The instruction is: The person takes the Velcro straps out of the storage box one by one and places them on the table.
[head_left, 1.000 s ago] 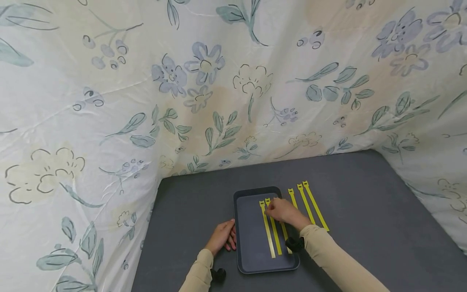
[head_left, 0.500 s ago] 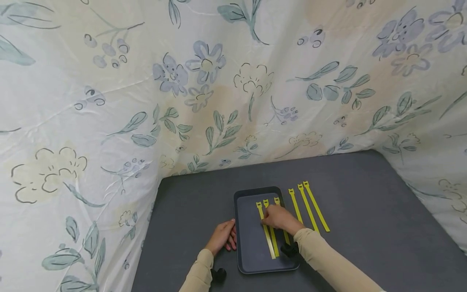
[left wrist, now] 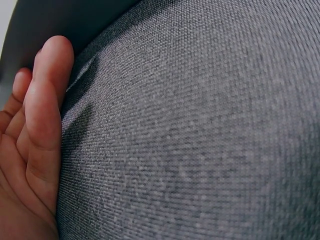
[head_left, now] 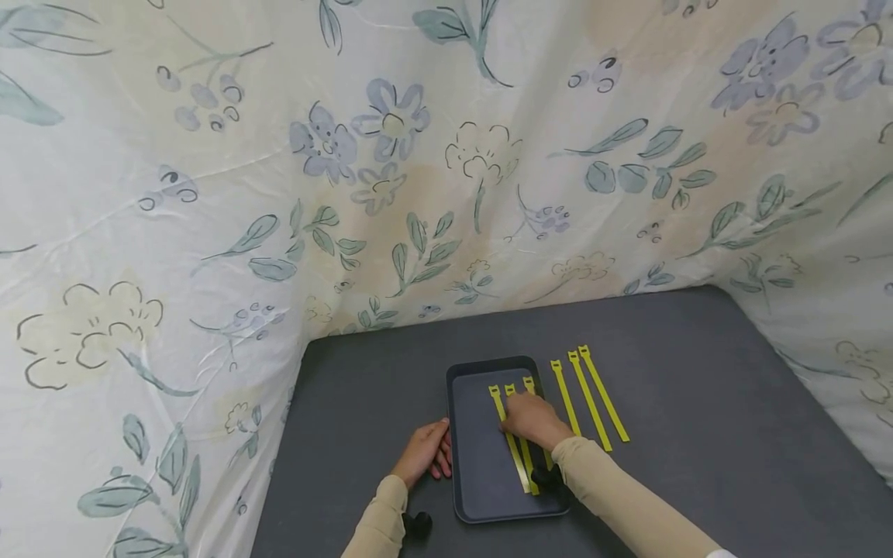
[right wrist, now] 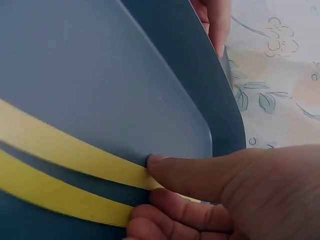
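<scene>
Three yellow strap-style cable ties lie lengthwise in the dark tray (head_left: 481,465), each with a slotted head at the far end. My right hand (head_left: 530,416) reaches over them. In the right wrist view, its thumb and curled index finger pinch the left cable tie (right wrist: 75,150), while other fingertips touch the middle cable tie (right wrist: 65,195). The right cable tie (head_left: 529,381) shows its head; the forearm side hides much of the rest. My left hand (head_left: 422,449) rests on the table, its extended fingers (left wrist: 44,115) against the tray's left wall.
Several things surround the tray: three more yellow cable ties (head_left: 589,399) lie on the grey table (head_left: 698,387) to its right. A floral cloth (head_left: 418,194) hangs behind and at both sides. A black wrist mount (head_left: 547,474) hangs low over the tray's right side.
Over the last second my right hand shifted slightly left and toward me. The left cable tie's head slid left; the middle one's near end swung slightly. My left hand stayed put.
</scene>
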`<action>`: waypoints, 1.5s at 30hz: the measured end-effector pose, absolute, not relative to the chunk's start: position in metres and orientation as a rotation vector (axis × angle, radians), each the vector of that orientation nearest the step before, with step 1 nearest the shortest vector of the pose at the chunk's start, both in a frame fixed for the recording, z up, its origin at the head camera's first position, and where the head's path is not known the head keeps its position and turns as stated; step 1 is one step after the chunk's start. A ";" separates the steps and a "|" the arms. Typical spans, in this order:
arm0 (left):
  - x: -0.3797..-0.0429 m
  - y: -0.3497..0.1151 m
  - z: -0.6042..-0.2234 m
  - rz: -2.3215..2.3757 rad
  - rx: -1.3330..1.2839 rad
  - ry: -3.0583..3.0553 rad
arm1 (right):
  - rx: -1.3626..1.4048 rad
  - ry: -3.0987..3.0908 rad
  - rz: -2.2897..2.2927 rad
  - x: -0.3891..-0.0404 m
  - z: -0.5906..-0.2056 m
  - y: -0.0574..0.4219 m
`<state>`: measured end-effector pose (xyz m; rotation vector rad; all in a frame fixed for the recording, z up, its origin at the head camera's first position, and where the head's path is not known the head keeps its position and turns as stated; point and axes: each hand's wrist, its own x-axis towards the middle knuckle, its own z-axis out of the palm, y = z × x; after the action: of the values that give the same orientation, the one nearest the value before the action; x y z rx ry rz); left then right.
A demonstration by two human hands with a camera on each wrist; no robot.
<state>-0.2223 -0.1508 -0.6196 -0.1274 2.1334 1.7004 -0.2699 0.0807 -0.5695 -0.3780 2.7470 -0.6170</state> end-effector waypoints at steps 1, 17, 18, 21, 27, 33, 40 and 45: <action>-0.222 -0.151 -0.619 1.702 -0.126 2.135 | -0.371 2.746 -0.628 -0.270 -0.569 0.081; -0.222 -0.151 -0.619 1.708 -0.111 2.135 | -0.205 2.570 -0.695 -0.278 -0.569 0.083; -0.222 -0.151 -0.619 1.709 -0.109 2.134 | -0.209 2.568 -0.707 -0.278 -0.570 0.083; -0.221 -0.151 -0.619 1.708 -0.115 2.131 | -0.218 2.535 -0.773 -0.280 -0.572 0.086; -0.221 -0.152 -0.620 1.706 -0.116 2.130 | -0.244 2.426 -0.935 -0.282 -0.571 0.092; -0.221 -0.151 -0.619 1.702 -0.125 2.135 | -0.175 2.210 -1.278 -0.283 -0.570 0.094; -0.221 -0.151 -0.617 1.701 -0.130 2.131 | -0.155 2.040 -1.487 -0.284 -0.568 0.094; -0.220 -0.150 -0.617 1.701 -0.136 2.126 | -0.166 1.948 -1.591 -0.285 -0.565 0.093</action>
<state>-0.2200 -0.1502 -0.6165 -0.1364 2.1257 1.7014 -0.2855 0.0934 -0.5646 -0.1656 1.9480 -1.5911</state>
